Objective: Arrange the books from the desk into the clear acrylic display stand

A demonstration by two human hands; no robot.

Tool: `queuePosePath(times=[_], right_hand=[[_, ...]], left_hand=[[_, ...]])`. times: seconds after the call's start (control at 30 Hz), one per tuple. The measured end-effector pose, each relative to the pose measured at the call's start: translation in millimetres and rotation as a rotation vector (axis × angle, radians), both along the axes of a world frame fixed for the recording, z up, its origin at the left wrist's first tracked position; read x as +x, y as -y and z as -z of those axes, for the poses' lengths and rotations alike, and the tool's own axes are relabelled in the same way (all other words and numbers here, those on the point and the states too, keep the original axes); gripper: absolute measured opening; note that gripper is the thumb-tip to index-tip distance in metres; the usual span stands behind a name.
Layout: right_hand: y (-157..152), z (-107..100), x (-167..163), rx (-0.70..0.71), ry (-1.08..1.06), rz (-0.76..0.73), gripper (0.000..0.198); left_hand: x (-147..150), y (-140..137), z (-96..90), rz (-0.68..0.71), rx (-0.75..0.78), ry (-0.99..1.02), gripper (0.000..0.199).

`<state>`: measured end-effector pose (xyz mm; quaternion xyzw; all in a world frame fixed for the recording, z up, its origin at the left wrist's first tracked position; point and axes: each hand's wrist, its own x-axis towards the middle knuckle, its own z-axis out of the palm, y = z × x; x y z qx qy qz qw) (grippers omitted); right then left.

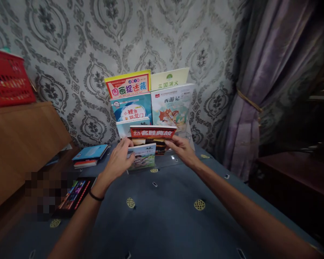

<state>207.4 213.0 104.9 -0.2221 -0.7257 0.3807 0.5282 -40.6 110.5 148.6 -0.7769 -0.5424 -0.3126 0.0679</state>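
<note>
"As you're looking from the far left, what's showing?"

"A red basket (10, 81) is sitting on a wooden cabinet (21, 144) at the upper left of the frame. Just right of the cabinet, a small stack of books (90, 155) is lying on a dark blue cloth (164, 223). Toward the lower left, a dark flat item with colourful pictures (77, 194) is lying near the stack."

"And the left hand (120, 156)?"

"It's reaching to the centre, a black band (96, 196) circling its wrist. Its fingers are curling at the left edge of the red-titled book (153, 133), and its thumb is resting over the left side of the light-blue book (144, 160). I can't tell which one it's gripping."

"Where's the red-titled book?"

"It's standing mid-frame, behind the light-blue book. Farther back, a yellow-edged book (128, 84) is rising at the left, and a pale green book (170, 77) is rising at the right."

"And the right hand (182, 149)?"

"Right of centre, it's pinching the red-titled book's right edge, thumb on the cover."

"Farther right?"

"A purple-grey curtain (280, 54) is hanging at the upper right, a gold tie (250, 101) gathering it."
</note>
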Motion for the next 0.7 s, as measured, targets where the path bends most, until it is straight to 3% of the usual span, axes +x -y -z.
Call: queuePosePath(times=[0.23,0.47,0.6,0.7], right_hand=[[-15,20,-30,-0.06,-0.017,-0.124,0.052],[-31,40,-39,-0.072,0.076,-0.135,0.055],[-33,44,-37,-0.039,0.159,-0.134,0.053],[-31,44,-35,0.03,0.257,-0.093,0.047]], left_hand=[[-21,-3,8.4,0.046,-0.021,0.207,0.015],[-36,-15,34.1,0.091,-0.002,0.553,0.022],[-39,-19,42.7,0.178,-0.014,0.747,0.026],[-39,-17,42.9,0.183,-0.031,0.755,0.031]])
